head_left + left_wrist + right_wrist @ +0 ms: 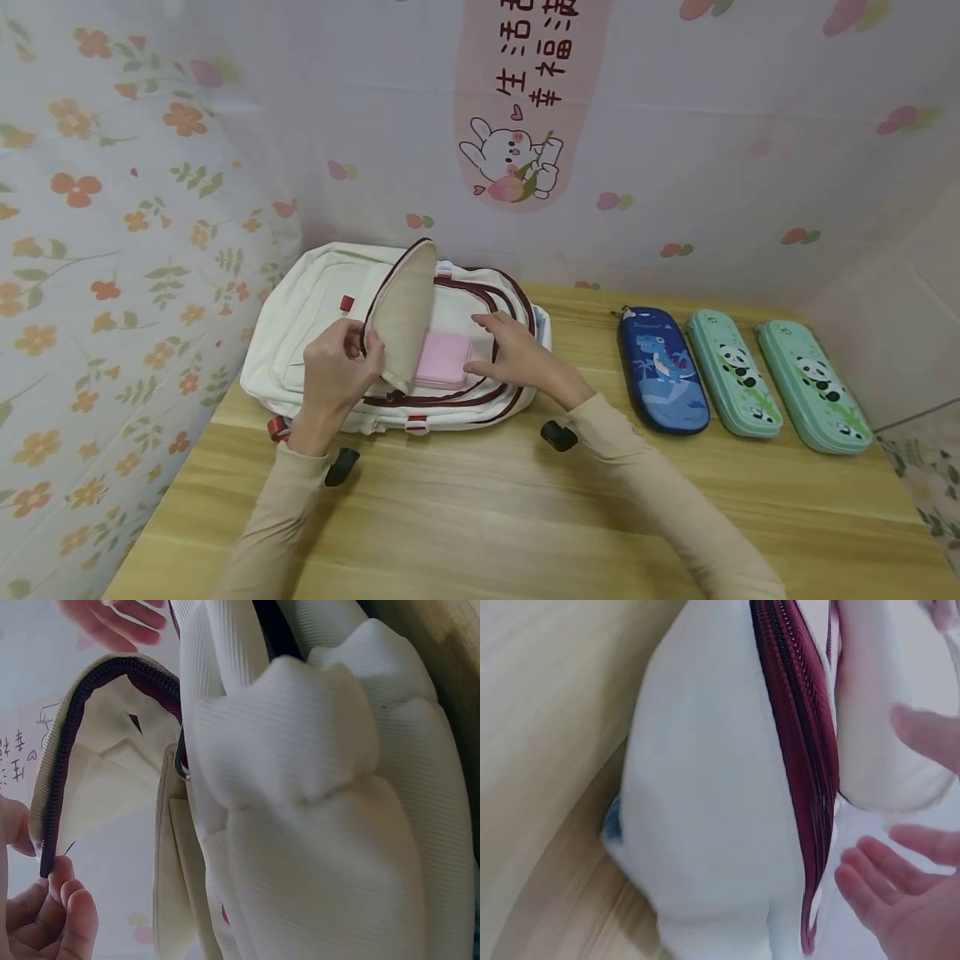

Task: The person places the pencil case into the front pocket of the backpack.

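A white backpack point(300, 333) with dark red zips lies on its back on the table. My left hand point(337, 358) pinches the zipped edge of its front pocket flap point(405, 321) and holds it raised; the left wrist view shows thumb and fingers on the flap's edge point(51, 817). Inside the opened pocket lies a pink square item point(442, 360), its kind not clear. Just right of it hovers my right hand point(521, 354), thumb and fingers spread, holding nothing. In the right wrist view the right hand point(907, 900) is beside the backpack's dark red zip point(802, 735).
To the right on the wooden table point(480, 517) lie a dark blue dinosaur pencil case point(663, 371) and two mint green panda pencil cases, one in the middle point(735, 375) and one at the far right point(813, 387). A patterned cloth point(375, 108) hangs behind.
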A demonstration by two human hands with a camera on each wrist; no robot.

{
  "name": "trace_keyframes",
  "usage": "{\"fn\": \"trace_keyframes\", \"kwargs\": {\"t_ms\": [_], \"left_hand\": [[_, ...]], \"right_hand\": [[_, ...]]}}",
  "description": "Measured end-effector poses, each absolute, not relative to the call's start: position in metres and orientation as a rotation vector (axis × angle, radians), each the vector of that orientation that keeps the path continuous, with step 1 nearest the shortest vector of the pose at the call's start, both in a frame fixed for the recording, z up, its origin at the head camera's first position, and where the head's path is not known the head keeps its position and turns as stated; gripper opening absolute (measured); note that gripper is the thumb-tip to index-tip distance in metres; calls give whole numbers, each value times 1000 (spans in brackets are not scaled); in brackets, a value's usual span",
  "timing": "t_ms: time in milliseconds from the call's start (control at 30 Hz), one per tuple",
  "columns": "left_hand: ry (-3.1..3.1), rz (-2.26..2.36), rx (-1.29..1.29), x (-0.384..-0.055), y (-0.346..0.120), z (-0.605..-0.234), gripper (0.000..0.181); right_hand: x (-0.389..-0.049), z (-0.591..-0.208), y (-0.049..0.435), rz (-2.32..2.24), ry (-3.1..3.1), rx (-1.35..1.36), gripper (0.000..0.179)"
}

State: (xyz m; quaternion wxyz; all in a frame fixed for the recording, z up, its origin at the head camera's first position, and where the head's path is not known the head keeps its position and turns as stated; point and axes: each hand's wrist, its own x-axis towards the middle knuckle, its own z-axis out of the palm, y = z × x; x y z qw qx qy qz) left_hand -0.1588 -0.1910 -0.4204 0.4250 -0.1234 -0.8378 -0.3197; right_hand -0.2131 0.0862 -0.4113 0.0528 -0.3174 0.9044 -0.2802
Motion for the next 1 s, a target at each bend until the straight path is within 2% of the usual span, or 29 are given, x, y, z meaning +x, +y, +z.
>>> {"fn": "trace_keyframes", "kwargs": {"t_ms": [367, 1000], "left_hand": [[-2094, -804, -298, -156, -196, -424, 8], [-2143, -821, -279, -155, -194, -425, 12]], "right_hand": [[-207, -406, 139, -1052, 2875, -742, 71], [-190, -418, 223, -932, 3143, -402, 75]]}}
